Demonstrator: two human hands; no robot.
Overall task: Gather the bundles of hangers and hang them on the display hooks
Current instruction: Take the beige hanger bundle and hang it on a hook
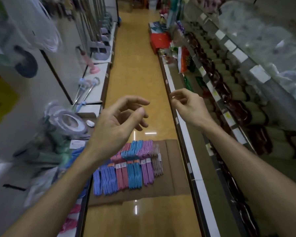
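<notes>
Setting: you stand in a shop aisle, looking down at a yellow floor (pixel 138 79) between two runs of shelving.
Left hand (pixel 116 124): raised over the aisle, fingers loosely curled, thumb near the fingertips; it holds nothing.
Right hand (pixel 188 105): raised near the right shelf edge (pixel 186 139), fingers loosely bent, empty.
Hanger bundles (pixel 130 166): they lie side by side on a cardboard sheet (pixel 171 168) on the floor, below and between your forearms; each is banded with a small label.
Bundle colours, left to right: violet-blue, pink, blue, purple, dusty pink.
Contact: neither hand touches a bundle; both are well above them.
Left shelving (pixel 96 86): holds brushes, plungers and ring-shaped goods, all blurred.
Right shelving: rows of rolled dark red and olive goods (pixel 229 93), with white price tags (pixel 260 73) along the rails.
Display hooks: you cannot tell them apart in the blur.
</notes>
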